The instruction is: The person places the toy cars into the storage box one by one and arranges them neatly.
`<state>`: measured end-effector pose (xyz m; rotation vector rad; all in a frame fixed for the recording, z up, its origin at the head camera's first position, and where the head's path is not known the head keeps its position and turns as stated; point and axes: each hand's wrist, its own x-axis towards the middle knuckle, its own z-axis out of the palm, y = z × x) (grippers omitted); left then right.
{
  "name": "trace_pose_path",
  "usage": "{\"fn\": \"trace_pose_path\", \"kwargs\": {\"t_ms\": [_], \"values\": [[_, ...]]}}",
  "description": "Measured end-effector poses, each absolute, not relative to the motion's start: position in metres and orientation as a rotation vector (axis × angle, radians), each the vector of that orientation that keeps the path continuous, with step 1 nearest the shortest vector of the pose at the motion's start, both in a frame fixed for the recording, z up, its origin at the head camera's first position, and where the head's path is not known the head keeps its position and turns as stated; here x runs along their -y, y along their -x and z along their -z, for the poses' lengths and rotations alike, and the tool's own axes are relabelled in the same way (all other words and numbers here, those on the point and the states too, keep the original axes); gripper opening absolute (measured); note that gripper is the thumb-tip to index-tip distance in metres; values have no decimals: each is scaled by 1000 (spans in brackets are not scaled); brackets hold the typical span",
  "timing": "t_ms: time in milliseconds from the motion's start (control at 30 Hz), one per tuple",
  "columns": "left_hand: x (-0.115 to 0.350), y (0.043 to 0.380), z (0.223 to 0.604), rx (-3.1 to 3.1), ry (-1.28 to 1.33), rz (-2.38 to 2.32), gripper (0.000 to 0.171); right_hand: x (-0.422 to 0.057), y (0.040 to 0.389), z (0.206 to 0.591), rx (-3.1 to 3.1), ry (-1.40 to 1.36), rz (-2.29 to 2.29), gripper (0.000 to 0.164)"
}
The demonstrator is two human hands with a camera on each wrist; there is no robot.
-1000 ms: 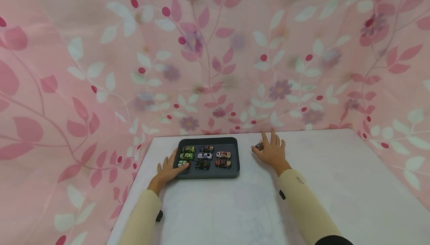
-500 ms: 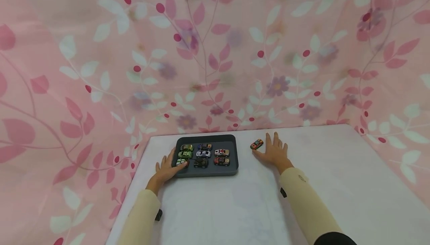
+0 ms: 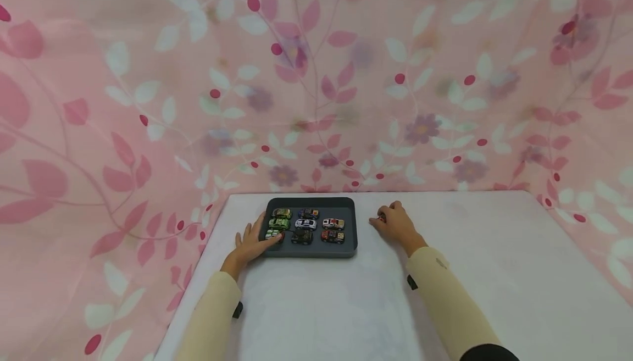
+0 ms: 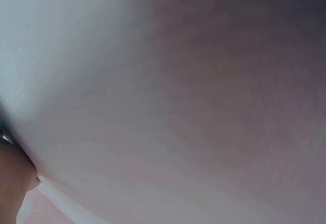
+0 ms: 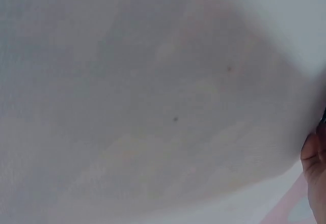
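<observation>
A dark grey tray [image 3: 346,248] bears several toy cars in short columns, among them a white car [image 3: 305,224], a black car [image 3: 302,237] and a green car [image 3: 279,223]. My left hand [image 3: 249,245] lies at the tray's left side with fingers spread straight along the outer wall. Its thumb reaches over the rim to a white-and-green car [image 3: 273,233]. Right of the tray, my right hand [image 3: 397,226] pinches an orange toy car [image 3: 382,218] between thumb and curled fingers, which mostly hide it. Both wrist views show mainly tabletop, with a bit of hand at the edge.
Everything rests on a white-covered table [image 3: 331,306]. Behind it hangs a pink floral curtain [image 3: 316,92], which meets the table's back edge close beyond the tray and the right hand.
The right hand's fingers were spread beside the orange car, which lay uncovered half a second ago; now they are curled round it. The left hand and tray hold their place while the head view shifts slightly.
</observation>
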<state>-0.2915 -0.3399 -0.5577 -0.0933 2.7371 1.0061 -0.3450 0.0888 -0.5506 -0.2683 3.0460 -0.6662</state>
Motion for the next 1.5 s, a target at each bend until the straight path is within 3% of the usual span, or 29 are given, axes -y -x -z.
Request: {"fn": "trace_pose_path", "kwargs": {"t_ms": [100, 300, 533, 733, 1000, 1300, 1500], "values": [[342, 293, 555, -2737, 108, -1004, 101, -87, 352, 545, -3071, 293, 703, 33], [347, 292, 554, -2753, 127, -1006, 100, -88, 367, 538, -3037, 250, 687, 55], [346, 287, 562, -2754, 105, -1009, 102, -111, 363, 540, -3089, 152, 526, 46], [346, 283, 556, -2750, 117, -1023, 100, -117, 361, 544, -3033, 155, 675, 43], [344, 289, 554, -2748, 87, -999, 103, -90, 369, 538, -3003, 157, 739, 36], [344, 291, 552, -2750, 80, -1009, 100, -41, 378, 509, -3052, 211, 906, 41], [341, 293, 558, -2749, 98, -999, 102, -8, 375, 509, -3040, 345, 859, 45]]}}
